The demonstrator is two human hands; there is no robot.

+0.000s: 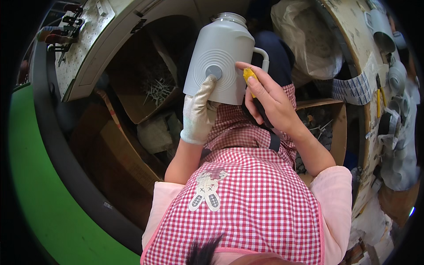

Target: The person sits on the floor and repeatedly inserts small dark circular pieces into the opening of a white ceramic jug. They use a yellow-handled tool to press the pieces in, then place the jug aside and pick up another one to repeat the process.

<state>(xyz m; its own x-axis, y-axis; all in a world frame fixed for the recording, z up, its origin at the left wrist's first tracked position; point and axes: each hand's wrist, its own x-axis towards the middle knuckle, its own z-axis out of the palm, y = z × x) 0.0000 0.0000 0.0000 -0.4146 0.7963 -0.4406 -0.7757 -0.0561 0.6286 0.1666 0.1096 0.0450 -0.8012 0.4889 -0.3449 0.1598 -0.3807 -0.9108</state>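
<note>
Where left hand (pixel 198 115) touches, jug (pixel 216 44) is grey, ringed

2 bent arms (pixel 316 152): gloved left hand (pixel 199 108), bare right hand (pixel 274 99), fingers (pixel 265 77) curled

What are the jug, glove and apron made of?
The jug looks like smooth, satin plastic with molded rings, though painted metal is possible. The glove seems knitted and matte, with a snug cuff. The apron is probably matte cloth: it wrinkles.

The jug (pixel 225 42) looks smooth plastic, the apron (pixel 260 198) woven cloth.
</note>
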